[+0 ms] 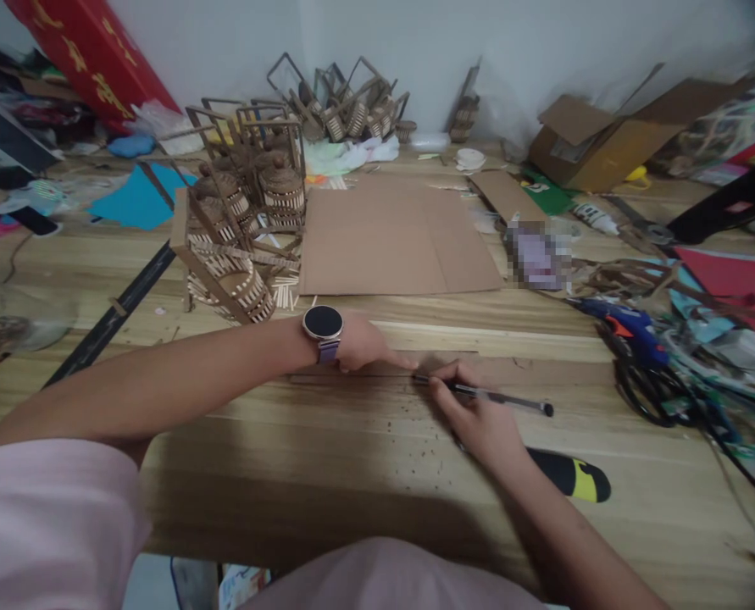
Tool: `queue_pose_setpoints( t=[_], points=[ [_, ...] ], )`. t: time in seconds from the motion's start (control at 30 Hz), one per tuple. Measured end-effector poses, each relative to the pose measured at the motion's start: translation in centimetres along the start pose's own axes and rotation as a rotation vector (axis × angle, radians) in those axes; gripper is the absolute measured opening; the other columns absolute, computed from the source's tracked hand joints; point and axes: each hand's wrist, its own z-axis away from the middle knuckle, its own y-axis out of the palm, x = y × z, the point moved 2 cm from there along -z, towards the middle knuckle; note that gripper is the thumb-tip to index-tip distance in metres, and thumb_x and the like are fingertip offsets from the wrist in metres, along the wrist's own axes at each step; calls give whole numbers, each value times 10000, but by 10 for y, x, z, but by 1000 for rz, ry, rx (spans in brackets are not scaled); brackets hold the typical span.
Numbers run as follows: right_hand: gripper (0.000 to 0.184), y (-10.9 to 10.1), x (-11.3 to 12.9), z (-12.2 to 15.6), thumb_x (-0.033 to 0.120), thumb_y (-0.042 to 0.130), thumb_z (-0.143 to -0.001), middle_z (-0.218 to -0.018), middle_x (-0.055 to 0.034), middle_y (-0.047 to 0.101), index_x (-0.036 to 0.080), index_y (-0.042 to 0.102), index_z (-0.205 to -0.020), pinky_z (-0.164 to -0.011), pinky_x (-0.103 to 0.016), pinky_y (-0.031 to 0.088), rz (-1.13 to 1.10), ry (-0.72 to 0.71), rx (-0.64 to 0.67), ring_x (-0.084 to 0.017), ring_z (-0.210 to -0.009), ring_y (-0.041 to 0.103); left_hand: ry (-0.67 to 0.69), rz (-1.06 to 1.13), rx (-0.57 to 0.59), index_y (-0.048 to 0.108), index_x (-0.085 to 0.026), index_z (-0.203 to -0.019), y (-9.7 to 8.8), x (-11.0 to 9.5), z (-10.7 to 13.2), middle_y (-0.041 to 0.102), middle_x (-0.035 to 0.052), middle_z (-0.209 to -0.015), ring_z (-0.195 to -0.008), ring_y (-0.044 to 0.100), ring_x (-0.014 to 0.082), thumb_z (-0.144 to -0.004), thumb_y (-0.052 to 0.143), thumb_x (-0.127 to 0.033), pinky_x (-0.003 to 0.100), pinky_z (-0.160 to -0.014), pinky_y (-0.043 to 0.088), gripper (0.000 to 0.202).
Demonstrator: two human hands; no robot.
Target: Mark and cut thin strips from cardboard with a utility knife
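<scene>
A long strip of brown cardboard [542, 373] lies across the wooden table in front of me. My left hand [364, 343] rests over its left part, index finger stretched out along the strip and the other fingers partly hidden beneath the hand. Between the fingers of my right hand [479, 419] is a black pen [510, 398], its tip end on the strip beside my left fingertip. Under my right forearm lies a tool with a black and yellow handle [571, 474], its front end partly covered. Small dark crumbs dot the table below the strip.
A large cardboard sheet [377, 241] lies behind my hands. Several small basket-like wooden models with tall frames [281, 191] stand at the left, near loose sticks [285, 292]. At right are a blue glue gun [637, 330], tangled cords, and an open cardboard box [586, 161].
</scene>
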Motion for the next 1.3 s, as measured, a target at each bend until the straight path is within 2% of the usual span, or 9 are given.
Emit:
queue_pose_setpoints(
  t=[0.13, 0.27, 0.4, 0.53, 0.73, 0.87, 0.97, 1.1, 1.3],
  points=[
    [244, -3, 0, 0, 422, 532, -862, -637, -12, 649, 260, 599, -692, -562, -302, 477, 41, 10, -25, -185, -597, 591, -6, 38, -14, 389, -421, -1535, -1, 0, 1, 739, -13, -823, -704, 630, 202, -723, 693, 91, 296, -776, 466, 1007],
    [239, -37, -17, 4, 439, 549, -815, -614, -13, 649, 268, 596, -654, -558, -315, 473, 116, 47, -103, -199, -586, 596, -21, 48, 12, 380, -462, -1527, -1, 0, -1, 749, -20, -833, -734, 644, 212, -709, 692, 96, 296, -790, 469, 1038],
    [225, -61, -27, 9, 453, 579, -771, -564, 10, 619, 271, 596, -640, -472, -296, 398, 246, 145, -229, -164, -468, 496, -30, -1, 32, 330, -512, -1528, 0, 1, -4, 755, -18, -884, -786, 651, 211, -711, 700, 64, 276, -766, 466, 1065],
    [206, -39, -12, 5, 418, 572, -813, -634, -11, 659, 267, 604, -675, -529, -296, 447, 129, 85, -138, -183, -567, 570, -28, 15, 4, 407, -492, -1502, 0, 0, -3, 754, -18, -831, -754, 660, 214, -670, 713, 81, 275, -746, 472, 1055],
    [228, 12, 11, -6, 400, 541, -867, -682, -26, 684, 249, 615, -715, -600, -306, 503, -16, -15, 25, -193, -649, 631, -23, 13, -37, 478, -367, -1502, -3, -3, 4, 775, 81, -1028, -805, 676, 253, -751, 702, 48, 302, -732, 478, 887],
    [230, 24, 11, -9, 408, 531, -876, -701, -26, 683, 245, 610, -734, -604, -304, 511, -44, -34, 50, -188, -666, 636, -21, 13, -39, 489, -345, -1500, -2, -3, 5, 775, 94, -1041, -837, 675, 267, -749, 720, 29, 305, -727, 478, 870],
    [249, 21, 8, -9, 432, 531, -877, -689, -26, 679, 247, 612, -730, -593, -305, 511, -31, -21, 41, -190, -653, 633, -14, 29, -53, 506, -334, -1489, -1, -3, 4, 774, 83, -1008, -841, 667, 257, -751, 689, 50, 304, -744, 479, 852],
    [249, -4, -8, -6, 440, 532, -851, -677, -31, 678, 260, 605, -696, -623, -330, 522, 44, 42, -22, -209, -656, 638, -7, 44, -48, 496, -381, -1485, -1, -2, 3, 773, 37, -955, -788, 658, 231, -737, 666, 80, 303, -761, 480, 895],
    [248, -83, -51, 7, 507, 585, -721, -606, -37, 676, 274, 611, -640, -552, -378, 473, 240, 225, -190, -253, -571, 624, -41, 49, -7, 366, -514, -1508, 0, -1, -2, 768, -1, -978, -814, 682, 230, -710, 683, 104, 304, -780, 478, 1058]
  ],
)
